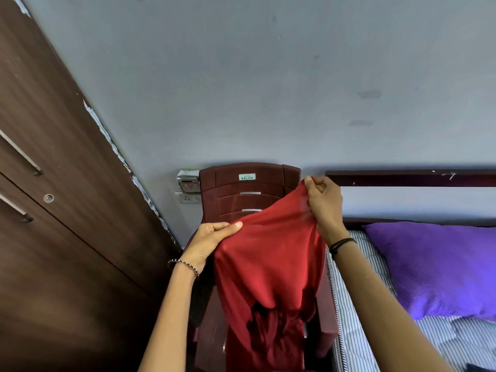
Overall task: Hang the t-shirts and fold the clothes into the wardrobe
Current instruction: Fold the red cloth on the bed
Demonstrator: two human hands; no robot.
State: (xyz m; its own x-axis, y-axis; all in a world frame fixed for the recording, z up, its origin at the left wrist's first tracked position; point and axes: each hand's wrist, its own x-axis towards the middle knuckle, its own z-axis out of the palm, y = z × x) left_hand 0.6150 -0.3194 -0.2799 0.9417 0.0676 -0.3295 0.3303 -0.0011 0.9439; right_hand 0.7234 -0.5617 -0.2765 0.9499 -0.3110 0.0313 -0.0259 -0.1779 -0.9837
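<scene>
A grey wall (268, 76) backs a brown wardrobe (53, 237), a maroon plastic chair (236, 200) and a bed (354, 331) with a purple pillow (442, 269).

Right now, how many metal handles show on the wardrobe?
2. Both are on the wardrobe at the left edge: an upper handle and a lower handle beneath it. Each is cut off by the frame, so more may be hidden.

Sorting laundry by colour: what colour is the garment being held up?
Red, plain with no visible print; the garment shows best in the head view.
</scene>
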